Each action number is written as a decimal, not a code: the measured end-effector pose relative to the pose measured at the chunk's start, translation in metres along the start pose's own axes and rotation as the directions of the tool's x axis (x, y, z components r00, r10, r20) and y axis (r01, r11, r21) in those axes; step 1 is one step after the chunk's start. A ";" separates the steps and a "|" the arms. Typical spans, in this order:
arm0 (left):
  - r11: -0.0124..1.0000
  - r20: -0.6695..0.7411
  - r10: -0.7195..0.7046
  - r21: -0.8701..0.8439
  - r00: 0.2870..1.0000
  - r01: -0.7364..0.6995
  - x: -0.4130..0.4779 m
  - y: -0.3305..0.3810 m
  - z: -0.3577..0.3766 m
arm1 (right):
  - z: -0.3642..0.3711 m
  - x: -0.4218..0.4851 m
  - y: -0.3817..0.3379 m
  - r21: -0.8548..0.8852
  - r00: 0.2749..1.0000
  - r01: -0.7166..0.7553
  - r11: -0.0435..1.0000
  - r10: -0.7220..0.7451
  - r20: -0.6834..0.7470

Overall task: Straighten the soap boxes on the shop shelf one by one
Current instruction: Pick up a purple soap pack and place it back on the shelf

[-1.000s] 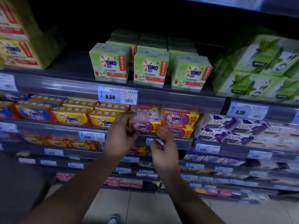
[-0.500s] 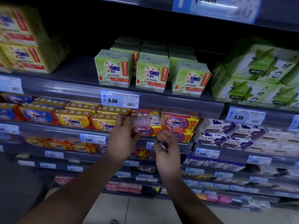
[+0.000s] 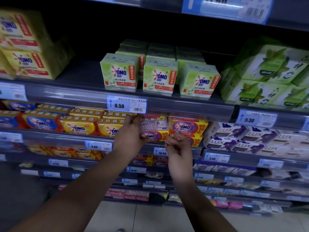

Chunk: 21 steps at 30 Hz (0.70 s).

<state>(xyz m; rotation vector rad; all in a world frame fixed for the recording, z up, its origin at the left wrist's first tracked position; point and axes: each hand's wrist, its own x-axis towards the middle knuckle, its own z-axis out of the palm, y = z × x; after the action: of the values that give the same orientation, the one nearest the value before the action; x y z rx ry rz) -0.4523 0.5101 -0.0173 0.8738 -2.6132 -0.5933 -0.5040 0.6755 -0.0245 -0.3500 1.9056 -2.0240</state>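
Your left grip [image 3: 128, 137] clasping one purple OMO soap pack [image 3: 154, 129] at the front edge of the shelf [image 3: 66, 137], your right grip [image 3: 178, 149] curled just beside its lower right corner, whether holding anything you cannot tell, three green OMO boxes [image 3: 158, 77] fronting the upper shelf [image 3: 75, 96]

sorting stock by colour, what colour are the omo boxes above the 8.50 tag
Light green OMO boxes with red-orange logos, seen in the head view.

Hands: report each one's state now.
Left hand: grips the purple OMO soap pack.
Right hand: fingers curled, holding nothing.
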 end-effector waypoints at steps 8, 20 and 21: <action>0.997 0.011 0.017 -0.073 1.000 -0.017 0.008 0.003 -0.022 | -0.009 0.004 -0.003 0.033 0.999 -0.035 0.999 0.034 0.031; 0.682 0.123 0.122 -0.731 0.985 0.007 -0.034 -0.028 -0.077 | -0.025 0.006 -0.003 -0.171 0.928 0.063 0.983 0.005 0.372; 0.662 0.139 0.143 -0.749 0.980 0.010 -0.038 -0.032 -0.076 | -0.025 0.004 -0.003 -0.176 0.908 0.088 0.980 -0.007 0.419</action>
<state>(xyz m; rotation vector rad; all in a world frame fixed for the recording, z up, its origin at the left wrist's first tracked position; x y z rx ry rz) -0.3760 0.4890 0.0263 0.4451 -2.1632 -1.6426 -0.5182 0.6971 -0.0230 -0.8159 1.8269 -1.6260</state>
